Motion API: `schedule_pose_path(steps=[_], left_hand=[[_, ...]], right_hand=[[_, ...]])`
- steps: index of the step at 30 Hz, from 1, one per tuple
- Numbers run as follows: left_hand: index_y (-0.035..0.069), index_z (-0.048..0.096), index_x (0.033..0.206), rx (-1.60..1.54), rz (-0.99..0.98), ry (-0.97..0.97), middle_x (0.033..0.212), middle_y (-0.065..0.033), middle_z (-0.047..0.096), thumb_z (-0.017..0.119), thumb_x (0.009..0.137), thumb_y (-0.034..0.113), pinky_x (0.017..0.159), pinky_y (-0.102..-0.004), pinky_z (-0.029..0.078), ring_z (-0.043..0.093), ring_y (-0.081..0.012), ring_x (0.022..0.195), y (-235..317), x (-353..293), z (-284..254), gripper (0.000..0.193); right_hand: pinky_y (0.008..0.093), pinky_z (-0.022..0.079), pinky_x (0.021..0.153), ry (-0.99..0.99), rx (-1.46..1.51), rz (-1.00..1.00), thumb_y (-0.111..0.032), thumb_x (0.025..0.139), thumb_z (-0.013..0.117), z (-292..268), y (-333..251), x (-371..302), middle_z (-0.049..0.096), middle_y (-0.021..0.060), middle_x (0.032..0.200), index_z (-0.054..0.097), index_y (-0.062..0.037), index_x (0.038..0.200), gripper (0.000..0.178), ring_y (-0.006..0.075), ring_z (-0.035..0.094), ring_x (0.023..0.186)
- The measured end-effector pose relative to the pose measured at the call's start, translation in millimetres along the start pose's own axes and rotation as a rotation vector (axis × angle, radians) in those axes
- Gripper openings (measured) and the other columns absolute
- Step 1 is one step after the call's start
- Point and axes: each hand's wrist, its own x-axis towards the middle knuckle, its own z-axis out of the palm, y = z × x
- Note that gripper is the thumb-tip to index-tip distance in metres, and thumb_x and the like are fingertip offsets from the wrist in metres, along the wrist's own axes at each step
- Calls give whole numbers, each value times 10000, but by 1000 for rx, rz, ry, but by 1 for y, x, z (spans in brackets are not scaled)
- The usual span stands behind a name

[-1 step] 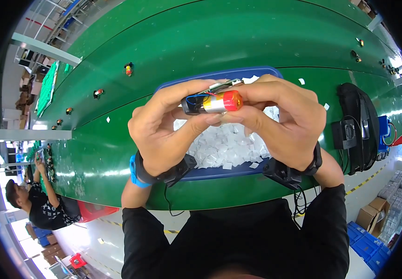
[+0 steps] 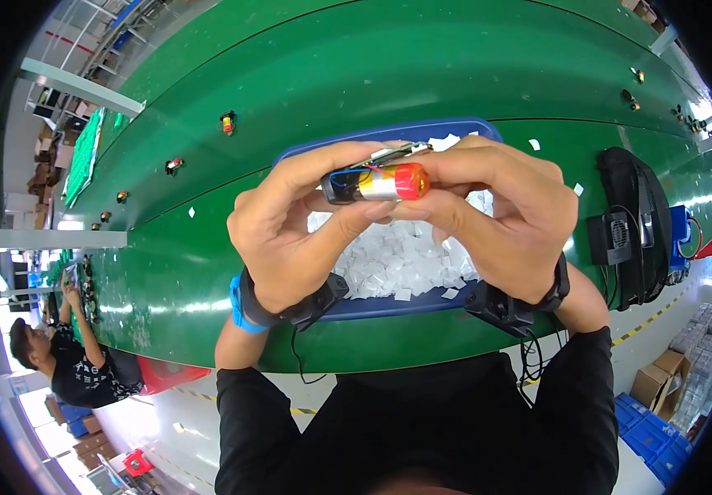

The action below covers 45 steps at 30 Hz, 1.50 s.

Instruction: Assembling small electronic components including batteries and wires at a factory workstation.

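Between my two hands is a battery assembly (image 2: 385,182): a cylindrical cell with a red end and a silver and yellow wrap, a black end part, thin blue and red wires and a flat strip along its far side. My left hand (image 2: 290,219) grips the black end with thumb and fingers. The red end is pinched by my right hand (image 2: 508,206), thumb below and fingers above. Both hold it level above a blue tray (image 2: 389,310) of small white square pieces (image 2: 397,260). My fingers hide part of the flat strip.
Several similar battery assemblies (image 2: 227,123) lie along the green table (image 2: 356,66). A black bag (image 2: 634,227) and a black box-shaped device (image 2: 611,238) are at the right. Cables hang from my wrist devices. A co-worker (image 2: 75,363) sits at the far left.
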Motion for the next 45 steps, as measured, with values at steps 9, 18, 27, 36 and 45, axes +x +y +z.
schedule_pose_path(steps=[9,18,27,36,45], left_hand=[[-87,610,1165,188,208,46,1105,-208,671,744,777,-81,766,-305,591,676,-229,982,-6,1,6,411],[-69,648,1129,358,193,35,1061,-189,693,771,748,-64,699,-268,591,684,-194,909,-5,1,1,400],[-58,650,1125,289,155,0,1051,-176,695,789,744,-27,668,-268,598,684,-198,893,1,4,0,407],[-78,617,1100,-59,-164,-88,1036,-164,660,699,845,-11,669,-309,612,664,-196,843,12,6,-7,276],[-87,577,1115,-462,-540,-254,978,-165,628,634,899,29,633,-319,614,646,-189,826,13,12,-13,252]], right_hand=[[202,519,542,74,116,157,22,817,737,5,-4,-4,706,174,879,653,96,981,199,130,674,647],[205,517,530,6,45,129,10,811,748,2,3,-2,694,160,837,655,87,955,188,132,673,646],[209,493,507,38,80,117,-20,818,754,7,5,-4,683,139,800,663,69,931,171,123,648,588],[234,497,503,46,15,156,-23,748,809,-4,-2,8,665,101,751,693,25,941,230,126,650,612],[243,525,548,-181,-308,-253,-46,664,843,-16,9,9,692,97,806,706,2,997,363,169,675,667]])
